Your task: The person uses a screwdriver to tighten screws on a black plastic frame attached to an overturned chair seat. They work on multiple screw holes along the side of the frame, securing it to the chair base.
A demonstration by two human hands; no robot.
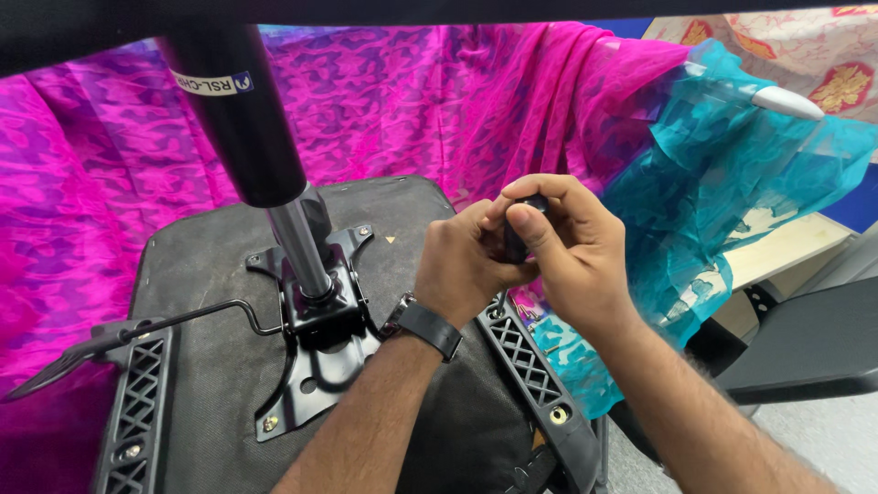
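Held between both hands above the right edge of an upturned office chair seat (219,366): a small dark part (515,240), mostly hidden, exact kind impossible to tell. Left hand (466,270), wearing a black wristwatch (422,327), curled around its near side; right hand (572,247) closed over the top, thumb and forefinger pinching it. Judged light, rigid and hard, probably plastic or metal, unlikely to deform; smooth enough to slip, so best gripped at both ends as here. Long axis roughly upright, upper end toward the far side, lower end toward the seat. Left of the hands, the gas-lift cylinder (247,119) rose from the metal mounting plate (315,357); black armrest bracket (526,366) below; pink and teal cloth (549,91) behind.
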